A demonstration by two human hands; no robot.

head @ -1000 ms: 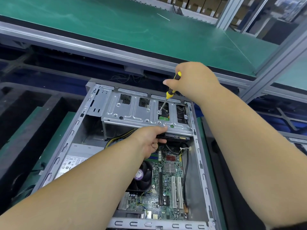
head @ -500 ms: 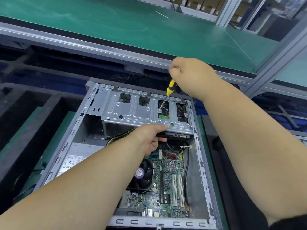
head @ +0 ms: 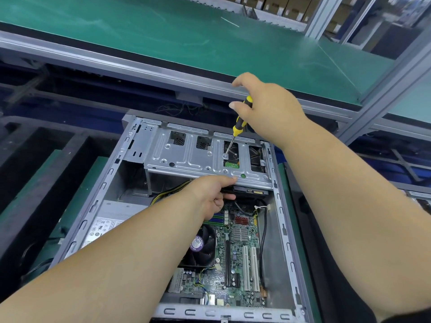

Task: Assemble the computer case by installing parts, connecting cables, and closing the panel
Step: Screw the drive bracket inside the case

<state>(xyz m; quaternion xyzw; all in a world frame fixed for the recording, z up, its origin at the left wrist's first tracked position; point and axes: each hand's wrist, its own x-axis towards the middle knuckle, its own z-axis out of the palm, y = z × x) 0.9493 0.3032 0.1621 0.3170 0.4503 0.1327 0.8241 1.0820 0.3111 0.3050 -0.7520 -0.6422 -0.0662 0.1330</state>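
An open grey computer case [head: 285,229] lies on its side in front of me, with the motherboard [head: 235,264] and CPU fan [head: 203,245] showing inside. Across its far end sits a silver drive cage [head: 186,159]. My right hand [head: 268,108] grips a yellow-and-black screwdriver [head: 240,122], tilted, with its tip on a screw [head: 225,156] at a cage opening. My left hand [head: 212,192] reaches under the cage's near edge and holds a black drive [head: 250,191] there, thumb along the cage rim; its fingers are partly hidden.
A power supply [head: 109,220] with a white label fills the case's left side. A black cable [head: 263,236] runs down the right of the board. A green-topped bench [head: 186,36] with a metal rail stands behind the case. Dark trays [head: 28,171] lie to the left.
My right hand has shifted its hold on the screwdriver handle, with the index finger now lifted off. The tip stays on the same screw. My left hand has not moved.
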